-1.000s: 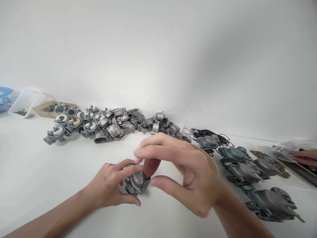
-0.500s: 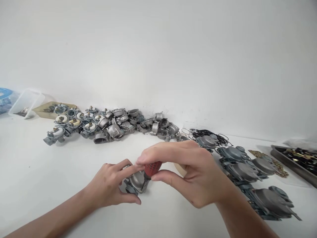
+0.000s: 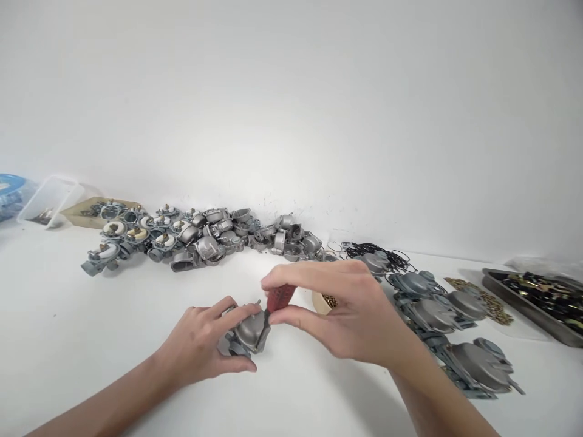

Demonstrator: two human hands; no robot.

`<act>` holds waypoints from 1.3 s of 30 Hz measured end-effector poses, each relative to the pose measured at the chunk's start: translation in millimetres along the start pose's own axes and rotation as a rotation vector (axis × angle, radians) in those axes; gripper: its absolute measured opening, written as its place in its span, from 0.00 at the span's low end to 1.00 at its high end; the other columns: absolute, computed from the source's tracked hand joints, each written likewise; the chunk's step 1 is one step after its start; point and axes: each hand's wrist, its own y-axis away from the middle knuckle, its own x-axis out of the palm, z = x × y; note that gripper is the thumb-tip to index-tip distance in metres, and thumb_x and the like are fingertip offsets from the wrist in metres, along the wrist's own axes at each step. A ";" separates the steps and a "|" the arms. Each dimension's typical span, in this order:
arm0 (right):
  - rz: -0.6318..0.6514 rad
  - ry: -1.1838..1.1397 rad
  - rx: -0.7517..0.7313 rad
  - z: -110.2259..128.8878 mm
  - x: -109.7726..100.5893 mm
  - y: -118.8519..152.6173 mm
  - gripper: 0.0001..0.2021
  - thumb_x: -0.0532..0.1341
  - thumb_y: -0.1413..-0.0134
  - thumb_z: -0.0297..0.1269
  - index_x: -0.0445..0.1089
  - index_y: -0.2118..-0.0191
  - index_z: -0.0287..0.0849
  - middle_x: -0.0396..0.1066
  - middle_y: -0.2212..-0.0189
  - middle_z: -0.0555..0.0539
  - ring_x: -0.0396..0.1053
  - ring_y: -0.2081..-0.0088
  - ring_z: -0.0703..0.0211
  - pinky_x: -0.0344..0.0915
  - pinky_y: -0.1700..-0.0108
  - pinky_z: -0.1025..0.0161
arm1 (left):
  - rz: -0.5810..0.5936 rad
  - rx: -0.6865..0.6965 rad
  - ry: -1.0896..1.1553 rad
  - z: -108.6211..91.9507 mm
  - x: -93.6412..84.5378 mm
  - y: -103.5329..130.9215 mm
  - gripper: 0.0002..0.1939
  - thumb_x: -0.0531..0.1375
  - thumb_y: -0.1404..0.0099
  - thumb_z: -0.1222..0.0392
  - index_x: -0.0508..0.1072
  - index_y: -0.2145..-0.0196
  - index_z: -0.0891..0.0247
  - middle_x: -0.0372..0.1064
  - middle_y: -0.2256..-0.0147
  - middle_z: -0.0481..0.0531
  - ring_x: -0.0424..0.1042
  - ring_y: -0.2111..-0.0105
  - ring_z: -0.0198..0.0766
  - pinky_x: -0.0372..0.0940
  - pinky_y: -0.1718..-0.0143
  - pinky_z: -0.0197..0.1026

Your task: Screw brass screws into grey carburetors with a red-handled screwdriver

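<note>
A grey metal carburetor lies on the white table with its rounded bowl facing up. My left hand grips it from the left, fingers over the top and thumb along the near side. Above it, my right hand pinches the red handle of a screwdriver between thumb and fingers. The screwdriver is tilted, and its dark shaft reaches down to the near right edge of the bowl. Whether the tip sits in a screw is too small to tell.
Grey metal bowls and carburetor bodies with white floats are heaped along the wall. Several assembled carburetors stand at the right, near black rings, brass screws and a metal tray. A round container holds small brass pieces.
The camera view has shifted slightly. My right hand has turned a little with the screwdriver, and more of the round container shows behind it. My left hand keeps its grip on the carburetor.
</note>
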 end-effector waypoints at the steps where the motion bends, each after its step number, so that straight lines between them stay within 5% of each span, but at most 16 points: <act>1: -0.004 0.019 0.015 0.4 -6.4 2.5 0.12 0.69 0.40 0.28 0.76 0.51 0.44 0.80 0.69 0.52 0.77 0.69 0.65 0.77 0.63 0.67 | 0.008 -0.013 0.010 -1.5 -0.7 -0.3 0.35 0.63 0.34 0.35 0.62 0.36 0.52 0.73 0.59 0.49 0.73 0.78 0.35 0.68 0.76 0.38; 6: -0.308 0.180 0.174 1.4 -50.8 31.9 0.12 0.74 0.48 0.32 0.76 0.58 0.46 0.82 0.65 0.49 0.82 0.66 0.56 0.80 0.65 0.63 | 0.033 -0.061 0.014 -9.3 -2.9 0.9 0.34 0.65 0.35 0.47 0.61 0.35 0.50 0.73 0.51 0.53 0.76 0.74 0.38 0.73 0.70 0.43; 9: -0.538 0.333 0.373 -8.0 -72.6 61.3 0.13 0.75 0.50 0.37 0.73 0.60 0.46 0.80 0.64 0.47 0.82 0.62 0.50 0.80 0.57 0.56 | 0.050 -0.069 0.037 -12.3 -3.4 1.9 0.32 0.63 0.34 0.50 0.61 0.35 0.49 0.72 0.49 0.54 0.76 0.72 0.38 0.74 0.67 0.43; 11: -0.572 0.481 0.529 -20.8 -79.7 83.2 0.13 0.73 0.49 0.44 0.72 0.63 0.46 0.81 0.64 0.46 0.82 0.62 0.49 0.79 0.55 0.53 | 0.062 -0.090 0.080 -13.4 -3.5 2.2 0.32 0.63 0.33 0.51 0.60 0.35 0.49 0.71 0.47 0.54 0.76 0.72 0.37 0.74 0.66 0.43; 14: -0.485 0.709 0.691 -42.6 -79.2 115.0 0.14 0.70 0.47 0.49 0.71 0.66 0.45 0.81 0.67 0.43 0.80 0.64 0.48 0.75 0.60 0.55 | 0.078 -0.127 0.155 -14.1 -3.0 2.4 0.36 0.63 0.33 0.52 0.54 0.32 0.47 0.71 0.46 0.53 0.76 0.71 0.38 0.73 0.64 0.43; 19: -0.289 0.717 0.857 -61.5 -67.5 149.2 0.10 0.65 0.44 0.47 0.71 0.66 0.46 0.80 0.68 0.45 0.77 0.67 0.49 0.71 0.65 0.56 | 0.109 -0.194 0.246 -13.2 -1.5 3.9 0.54 0.71 0.40 0.52 0.40 0.28 0.42 0.69 0.43 0.54 0.76 0.69 0.40 0.73 0.61 0.45; 23: -0.143 0.672 0.842 -66.6 -65.7 155.4 0.05 0.63 0.44 0.41 0.73 0.65 0.46 0.80 0.65 0.45 0.78 0.65 0.49 0.72 0.63 0.56 | 0.131 -0.202 0.307 -11.6 -1.8 6.5 0.58 0.73 0.43 0.58 0.40 0.27 0.42 0.69 0.43 0.55 0.74 0.70 0.40 0.74 0.62 0.45; 27: -0.153 0.720 0.817 -62.3 -59.5 144.6 0.07 0.62 0.42 0.39 0.75 0.60 0.44 0.79 0.58 0.40 0.77 0.61 0.47 0.73 0.57 0.51 | 0.131 -0.193 0.364 -11.1 -1.0 10.3 0.56 0.71 0.42 0.61 0.42 0.27 0.44 0.71 0.46 0.54 0.74 0.71 0.39 0.75 0.62 0.45; 31: -0.074 0.591 0.643 -32.7 -24.1 119.3 0.14 0.60 0.34 0.45 0.75 0.51 0.43 0.76 0.50 0.38 0.75 0.50 0.47 0.71 0.44 0.49 | 0.158 -0.151 0.413 -11.1 3.6 14.7 0.55 0.69 0.41 0.65 0.42 0.27 0.44 0.69 0.42 0.55 0.76 0.67 0.39 0.75 0.59 0.44; 35: 0.350 0.323 0.453 -4.2 30.8 97.2 0.38 0.72 0.46 0.52 0.61 0.31 0.56 0.57 0.30 0.40 0.67 0.37 0.41 0.71 0.40 0.48 | 0.187 -0.116 0.438 -11.5 9.1 16.9 0.52 0.67 0.39 0.66 0.43 0.28 0.38 0.63 0.35 0.54 0.76 0.64 0.39 0.74 0.51 0.48; 37: 0.464 0.285 0.459 -2.0 51.7 92.2 0.45 0.74 0.50 0.48 0.55 0.29 0.63 0.45 0.25 0.42 0.68 0.38 0.39 0.73 0.43 0.48 | 0.167 -0.107 0.483 -12.2 9.8 16.4 0.53 0.66 0.38 0.66 0.40 0.28 0.36 0.59 0.33 0.53 0.76 0.63 0.39 0.74 0.51 0.48; 39: 0.460 0.285 0.454 -6.9 63.6 90.5 0.44 0.73 0.47 0.40 0.53 0.29 0.64 0.47 0.26 0.44 0.67 0.37 0.42 0.71 0.42 0.48 | 0.155 -0.113 0.558 -12.6 8.9 15.4 0.53 0.64 0.36 0.65 0.37 0.27 0.37 0.55 0.32 0.54 0.75 0.62 0.39 0.75 0.55 0.45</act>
